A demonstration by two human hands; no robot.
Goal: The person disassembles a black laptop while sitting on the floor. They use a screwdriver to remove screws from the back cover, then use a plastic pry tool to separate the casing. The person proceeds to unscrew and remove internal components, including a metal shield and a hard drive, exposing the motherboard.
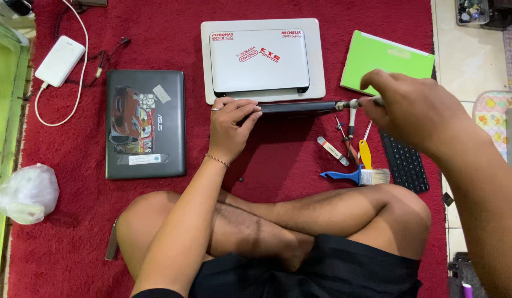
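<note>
Grip first: right hand [413, 110] is closed round a screwdriver [355, 103], tip laid level and pointing toward 9 o'clock at the right end of a thin dark laptop panel [297, 106] stood on its edge on the red carpet [74, 232]; left hand [231, 124] is clamped on the panel's left part, fingers curled over the top edge, steadying it. The panel sits at 6 o'clock of 2 stacked white laptops [261, 60], just in front of them. By my read the work is mid-way: the panel already looks separate from any base, & the driver is on its end, so fasteners there seem not yet dealt with; can't tell how many. At 5 o'clock of the driver lie spare drivers, a blue paintbrush [358, 175] & a black keyboard [405, 163]. A closed dark laptop [145, 124] lies untouched at 9 o'clock.
</note>
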